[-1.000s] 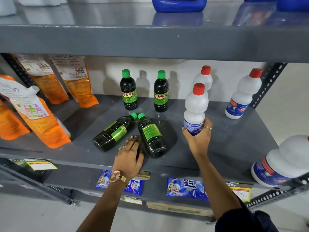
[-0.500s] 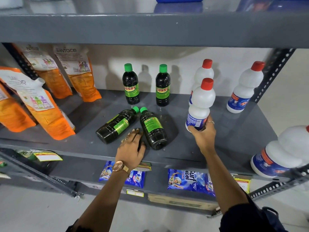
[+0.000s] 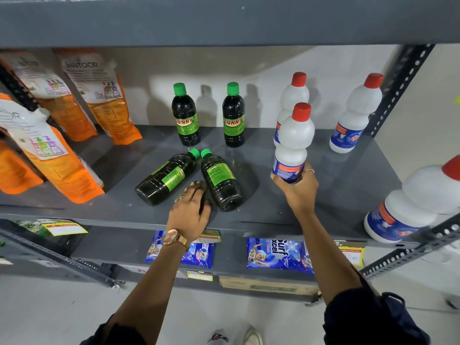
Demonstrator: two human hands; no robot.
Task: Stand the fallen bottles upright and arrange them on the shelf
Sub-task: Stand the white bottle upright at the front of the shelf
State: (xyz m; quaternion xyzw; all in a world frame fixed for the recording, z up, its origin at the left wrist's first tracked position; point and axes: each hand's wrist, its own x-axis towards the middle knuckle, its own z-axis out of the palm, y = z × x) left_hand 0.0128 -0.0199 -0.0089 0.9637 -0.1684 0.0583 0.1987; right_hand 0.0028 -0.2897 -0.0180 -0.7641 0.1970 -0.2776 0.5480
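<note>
Two dark green-capped bottles lie fallen on the grey shelf (image 3: pixel 336 195): the left fallen bottle (image 3: pixel 165 180) and the right fallen bottle (image 3: pixel 220 181), caps close together. My left hand (image 3: pixel 190 211) rests flat between their bases, fingers touching them, gripping neither. My right hand (image 3: pixel 297 189) grips the base of an upright white red-capped bottle (image 3: pixel 292 143). Two dark bottles (image 3: pixel 185 115) (image 3: pixel 233 115) stand at the back. Behind the held bottle stands another white bottle (image 3: pixel 293 93), and one more (image 3: pixel 354 115) stands at the back right. A large white bottle (image 3: pixel 418 202) lies at the front right edge.
Orange refill pouches (image 3: pixel 99 95) lean along the shelf's left side. A slotted upright (image 3: pixel 398 80) bounds the right end, and a grey shelf (image 3: pixel 224 21) hangs close overhead. Blue detergent packets (image 3: pixel 276 253) and price tags lie on the lower shelf.
My right hand has carried the white bottle slightly back and right, toward the standing white bottles. My left hand stays between the fallen bottles. The camera has dipped lower.
</note>
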